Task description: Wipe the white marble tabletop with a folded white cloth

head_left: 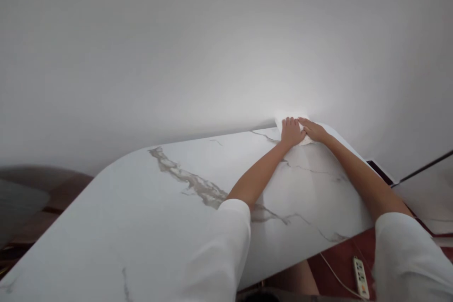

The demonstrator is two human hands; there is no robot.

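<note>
Both of my hands are at the far edge of a white marble-patterned table (170,231), close to the wall. My left hand (292,133) presses down on a thin white cloth (280,119), fingers together and pointing at the wall. Beside it, my right hand (315,131) grips the cloth's right part, its fingers reaching toward the left hand. Part of the cloth shows past the left fingertips, against the wall, and another bit below the hands. Whether it is paper or fabric I cannot tell. Much of it is hidden under my palms.
A plain pale wall (198,47) rises right behind the table. At lower right, a power strip (361,277) with a white cable lies on the red floor (327,269). A dark-topped object (380,172) sits beyond the right edge. Brown furniture (63,188) is blurred at left.
</note>
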